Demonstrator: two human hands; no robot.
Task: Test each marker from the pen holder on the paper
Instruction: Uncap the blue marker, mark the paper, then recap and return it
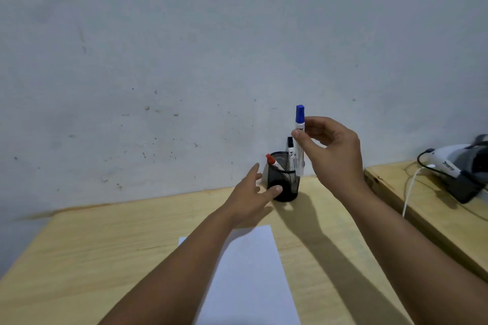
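Observation:
A black mesh pen holder (287,185) stands on the wooden table by the wall. A red-capped marker (272,161) leans out of it on the left, and a black-capped marker (290,153) stands inside. My right hand (332,155) pinches a blue-capped white marker (300,140) upright, its lower end just above the holder's right rim. My left hand (253,192) rests against the holder's left side, thumb on the mesh, fingers straight. A white sheet of paper (253,277) lies in front of me, partly under my left forearm.
The wooden table (105,245) runs to the wall behind the holder. To the right a second wooden surface (422,206) carries a grey and white device (459,169) with a white cable (410,192).

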